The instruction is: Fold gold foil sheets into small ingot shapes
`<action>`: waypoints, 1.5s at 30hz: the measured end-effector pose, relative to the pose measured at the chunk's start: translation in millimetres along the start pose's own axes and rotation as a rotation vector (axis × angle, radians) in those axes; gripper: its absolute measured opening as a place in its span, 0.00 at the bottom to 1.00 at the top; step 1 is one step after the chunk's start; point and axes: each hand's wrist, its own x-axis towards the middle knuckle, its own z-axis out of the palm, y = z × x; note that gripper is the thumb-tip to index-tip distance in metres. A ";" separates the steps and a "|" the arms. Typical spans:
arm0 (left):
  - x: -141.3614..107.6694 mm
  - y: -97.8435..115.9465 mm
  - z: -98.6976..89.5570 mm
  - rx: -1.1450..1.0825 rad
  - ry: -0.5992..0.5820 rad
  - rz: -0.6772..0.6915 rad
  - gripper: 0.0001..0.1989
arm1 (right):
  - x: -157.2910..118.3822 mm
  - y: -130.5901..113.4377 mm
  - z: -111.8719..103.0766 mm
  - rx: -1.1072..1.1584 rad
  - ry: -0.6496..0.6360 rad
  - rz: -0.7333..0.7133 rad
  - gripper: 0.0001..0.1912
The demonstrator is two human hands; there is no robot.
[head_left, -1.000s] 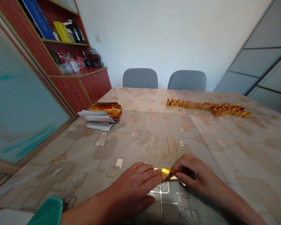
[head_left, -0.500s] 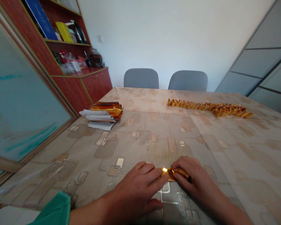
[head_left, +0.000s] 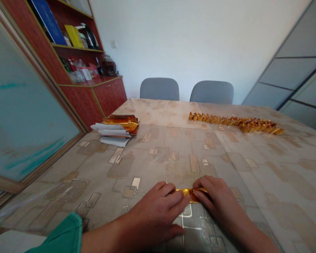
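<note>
A narrow folded strip of shiny gold foil paper lies on the tablecloth near the front of the table. My left hand presses on its left part with bent fingers, thumb held apart below. At the other end, my right hand pinches the strip between thumb and fingers. Much of the strip is hidden under both hands; only its middle shows. Farther off to the right stands a long row of folded gold paper pieces. A stack of gold and white paper sheets lies at the left.
A patterned tablecloth covers the table. Two grey chairs stand behind its far edge. On the left are a red-brown cabinet with bottles and a kettle, and a glass panel along the table's side.
Both hands stay on the gold foil strip. My right hand's fingers have shifted slightly, and less foil shows beneath them. The whole view has moved a little.
</note>
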 end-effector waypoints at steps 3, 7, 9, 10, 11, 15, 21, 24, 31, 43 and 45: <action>0.2 1.4 -2.0 0.009 0.019 0.010 0.33 | 2.3 -0.2 0.4 -0.011 0.007 0.010 0.05; 0.6 2.0 -4.6 -0.027 0.030 0.011 0.31 | -3.3 -0.7 -8.2 0.061 -0.003 -0.014 0.04; -0.3 0.9 -4.5 -0.095 0.040 -0.029 0.28 | -12.5 -0.1 -15.3 0.122 -0.006 -0.058 0.02; -1.3 0.0 -3.8 -0.122 0.049 -0.041 0.26 | -18.3 0.4 -18.5 0.138 0.003 -0.092 0.03; -2.8 -1.1 -2.6 -0.138 0.058 -0.044 0.23 | -24.4 1.2 -21.3 0.140 0.012 -0.130 0.04; -10.6 -3.3 2.2 -0.114 0.062 -0.004 0.21 | -43.5 5.4 -23.8 0.068 0.055 -0.326 0.04; -11.2 -0.4 -2.3 -0.143 0.079 -0.017 0.20 | -41.2 8.1 -15.0 -0.055 0.215 -0.437 0.05; -9.3 -2.4 -1.8 -0.129 0.112 -0.025 0.18 | -35.6 2.7 -12.3 -0.112 0.296 -0.473 0.06; -16.6 -8.1 4.8 -0.040 0.143 0.040 0.19 | -42.5 -2.7 -5.8 -0.134 0.262 -0.479 0.13; -32.0 -23.7 1.2 -0.078 0.167 0.060 0.19 | -48.0 9.8 -19.1 -0.040 0.029 -0.453 0.07; -34.1 -24.9 1.6 -0.104 0.147 0.066 0.21 | -48.2 17.1 -17.2 -0.061 0.089 -0.460 0.07</action>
